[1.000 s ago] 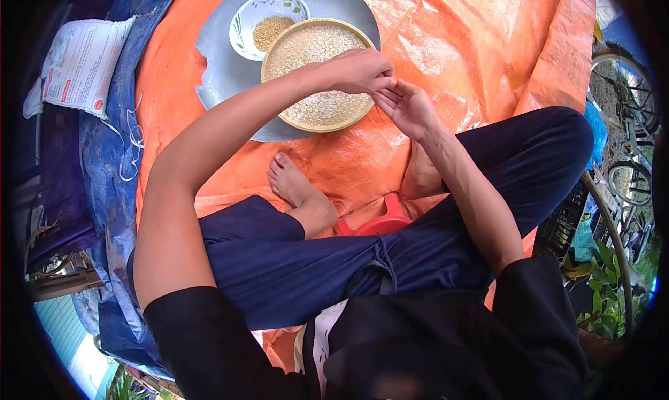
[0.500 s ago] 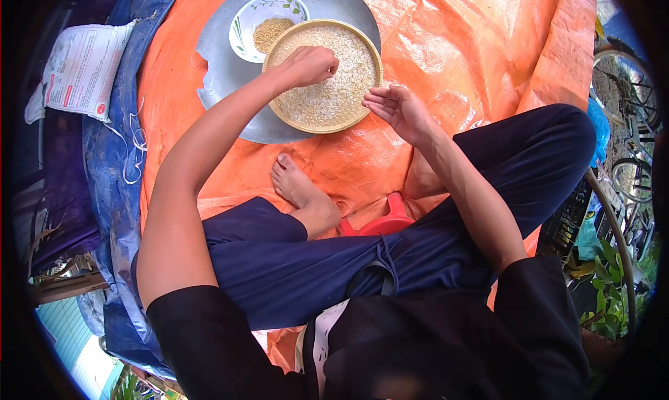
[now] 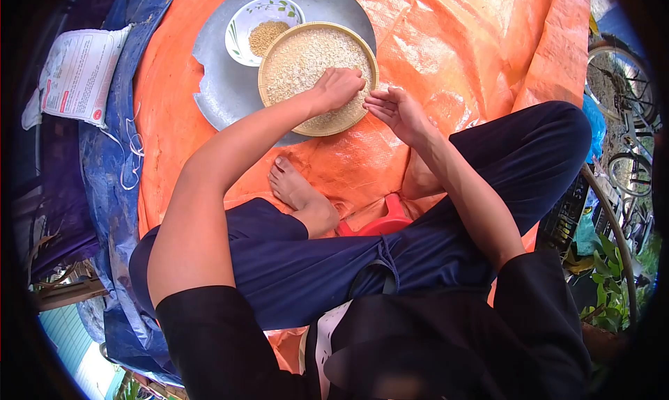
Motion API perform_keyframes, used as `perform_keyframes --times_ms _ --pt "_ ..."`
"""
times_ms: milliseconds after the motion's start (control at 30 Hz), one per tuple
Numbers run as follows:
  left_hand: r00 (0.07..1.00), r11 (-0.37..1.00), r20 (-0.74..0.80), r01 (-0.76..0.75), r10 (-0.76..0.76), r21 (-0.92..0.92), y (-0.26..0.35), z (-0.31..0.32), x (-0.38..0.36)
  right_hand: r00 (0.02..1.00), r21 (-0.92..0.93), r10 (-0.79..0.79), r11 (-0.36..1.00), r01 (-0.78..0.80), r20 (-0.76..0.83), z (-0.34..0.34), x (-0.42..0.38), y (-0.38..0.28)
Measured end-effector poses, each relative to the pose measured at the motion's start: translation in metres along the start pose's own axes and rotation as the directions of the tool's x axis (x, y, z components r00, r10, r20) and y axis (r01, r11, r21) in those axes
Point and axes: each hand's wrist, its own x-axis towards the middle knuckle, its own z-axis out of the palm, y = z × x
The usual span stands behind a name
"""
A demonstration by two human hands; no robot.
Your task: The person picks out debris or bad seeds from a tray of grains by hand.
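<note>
One orange sheet, one tray, one bowl, one basket; one left hand curled, grip unclear, one right hand cupped, apart!

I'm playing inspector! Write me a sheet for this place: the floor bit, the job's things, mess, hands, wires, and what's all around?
Surface: orange sheet, wrinkled; grey tray on it, edge jagged.
Job's things: basket on the tray, pale grain spread inside; bowl alongside, golden grain inside.
Clutter: red plastic item near the feet.
Left hand: fingers bent over the pale grain; hold unclear.
Right hand: cupped beside the basket.
Cables: nothing seen.
Surroundings: blue tarp, printed white bag, bikes, leaves.
</note>
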Motion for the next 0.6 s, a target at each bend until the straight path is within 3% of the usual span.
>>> perform_keyframes --times_ms 200,400,500,600 --pt "1.0 0.999 -0.01 -0.019 0.019 0.034 -0.003 0.007 0.001 1.0 0.002 0.0 1.0 0.0 0.01 -0.001 0.002 0.0" --pt "0.991 0.975 0.046 -0.128 0.122 0.181 -0.003 0.017 0.006 1.0 -0.004 0.0 1.0 0.0 0.005 0.0 0.002 0.0" --pt "0.988 0.977 0.119 -0.116 0.096 0.181 -0.006 0.015 0.01 1.0 -0.013 0.002 1.0 -0.002 -0.005 -0.001 0.001 -0.001" --pt "0.997 1.0 0.069 0.021 -0.022 0.01 -0.012 0.006 0.011 1.0 -0.015 0.002 1.0 -0.002 -0.022 -0.005 0.003 -0.001"
